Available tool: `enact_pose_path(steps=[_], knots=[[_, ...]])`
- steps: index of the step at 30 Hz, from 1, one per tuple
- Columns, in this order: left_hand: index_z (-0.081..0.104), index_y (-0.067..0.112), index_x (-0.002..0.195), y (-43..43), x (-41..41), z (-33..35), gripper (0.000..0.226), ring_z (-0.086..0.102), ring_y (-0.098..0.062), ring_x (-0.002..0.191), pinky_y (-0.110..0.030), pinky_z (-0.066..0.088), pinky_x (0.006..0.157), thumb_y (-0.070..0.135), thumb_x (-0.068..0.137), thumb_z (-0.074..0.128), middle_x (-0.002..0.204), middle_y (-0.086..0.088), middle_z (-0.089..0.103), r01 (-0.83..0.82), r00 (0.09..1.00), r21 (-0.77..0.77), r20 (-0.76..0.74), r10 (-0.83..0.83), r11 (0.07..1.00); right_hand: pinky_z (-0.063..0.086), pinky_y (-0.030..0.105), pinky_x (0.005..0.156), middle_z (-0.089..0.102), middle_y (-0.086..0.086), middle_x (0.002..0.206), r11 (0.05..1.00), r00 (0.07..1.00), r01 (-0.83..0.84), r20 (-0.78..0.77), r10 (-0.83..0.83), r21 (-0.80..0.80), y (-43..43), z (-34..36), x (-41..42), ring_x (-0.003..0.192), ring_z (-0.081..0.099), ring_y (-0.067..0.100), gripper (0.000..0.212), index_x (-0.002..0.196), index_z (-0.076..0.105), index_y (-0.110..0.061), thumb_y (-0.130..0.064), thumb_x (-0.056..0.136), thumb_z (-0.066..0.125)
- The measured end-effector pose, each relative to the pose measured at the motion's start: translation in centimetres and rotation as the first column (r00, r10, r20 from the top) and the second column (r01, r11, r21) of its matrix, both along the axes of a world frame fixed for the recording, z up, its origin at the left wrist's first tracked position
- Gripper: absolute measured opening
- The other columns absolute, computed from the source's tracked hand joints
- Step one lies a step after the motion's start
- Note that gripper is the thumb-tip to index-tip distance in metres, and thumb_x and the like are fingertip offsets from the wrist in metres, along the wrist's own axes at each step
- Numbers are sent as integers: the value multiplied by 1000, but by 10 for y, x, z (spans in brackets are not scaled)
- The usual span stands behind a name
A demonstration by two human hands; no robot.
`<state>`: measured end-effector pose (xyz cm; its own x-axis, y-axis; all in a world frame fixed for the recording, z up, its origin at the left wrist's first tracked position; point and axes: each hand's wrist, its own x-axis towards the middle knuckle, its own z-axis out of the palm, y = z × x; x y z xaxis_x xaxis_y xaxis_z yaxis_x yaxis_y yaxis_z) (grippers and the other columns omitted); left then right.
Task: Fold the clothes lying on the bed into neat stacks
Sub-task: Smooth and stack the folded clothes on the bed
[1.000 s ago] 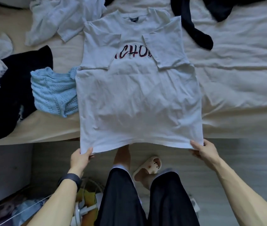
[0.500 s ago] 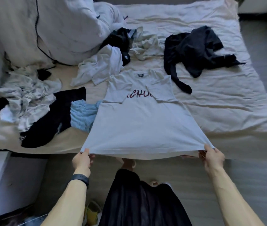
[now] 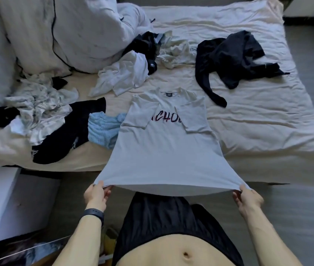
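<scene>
White cotton T-shirt with red-black lettering (image 3: 164,150): sleeves folded inward, collar end flat on cream-sheeted bed (image 3: 258,121), hem lifted off the edge. Left hand (image 3: 96,194), right hand (image 3: 248,198): pinching hem corners, fingertips partly hidden. Crumpled black garment (image 3: 233,58): well apart.

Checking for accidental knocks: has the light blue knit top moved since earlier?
No. The light blue knit top still lies between the black garment and white T-shirt.
</scene>
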<state>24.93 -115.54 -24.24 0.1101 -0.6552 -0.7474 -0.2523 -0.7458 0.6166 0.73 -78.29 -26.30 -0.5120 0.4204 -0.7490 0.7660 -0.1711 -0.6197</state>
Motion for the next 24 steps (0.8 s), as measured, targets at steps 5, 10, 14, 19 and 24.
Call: enact_pose_path(steps=[5, 10, 14, 19, 24], knots=[[62, 3, 114, -34, -18, 8, 23, 68, -21, 71, -26, 49, 57, -1, 94, 53, 106, -15, 68, 2, 999, -20, 45, -1, 1000, 51, 20, 39, 62, 17, 104, 1000, 1000, -8, 24, 8, 1, -7, 4, -37, 66, 59, 20, 10, 100, 63, -3, 3, 91, 63], [56, 6, 116, -64, -68, 18, 22, 68, -20, 70, -21, 52, 46, 0, 95, 52, 106, -17, 66, -36, 999, 6, -4, 36, 999, 50, 20, 39, 60, 13, 84, 997, 1000, 29, 3, -29, -67, -54, 14, -84, 65, 58, 20, 12, 83, 57, -7, 2, 90, 59], [51, 6, 120, -107, -132, 19, 21, 69, -18, 69, -17, 50, 42, 4, 99, 48, 99, -14, 64, -8, 998, 30, -66, 10, 1000, 55, 22, 44, 58, 13, 81, 992, 998, 60, 26, -58, -108, -95, 17, -142, 68, 58, 21, 13, 83, 53, -5, 0, 94, 56], [52, 0, 105, -183, -231, 2, 8, 67, -19, 65, -18, 50, 41, 1, 97, 51, 85, -15, 63, 30, 996, 21, -79, -28, 999, 54, 21, 42, 54, 14, 81, 984, 991, 129, 43, -125, -125, -140, 1, -234, 69, 56, 20, 10, 87, 50, -1, 5, 94, 53], [53, -1, 111, -254, -314, -48, 17, 69, -14, 52, -17, 49, 41, 1, 95, 48, 106, -21, 65, 70, 996, 38, -56, -68, 997, 52, 21, 41, 56, 14, 84, 986, 990, 138, 37, -136, -89, -182, -42, -318, 71, 59, 19, 10, 102, 52, 0, 5, 93, 55]])
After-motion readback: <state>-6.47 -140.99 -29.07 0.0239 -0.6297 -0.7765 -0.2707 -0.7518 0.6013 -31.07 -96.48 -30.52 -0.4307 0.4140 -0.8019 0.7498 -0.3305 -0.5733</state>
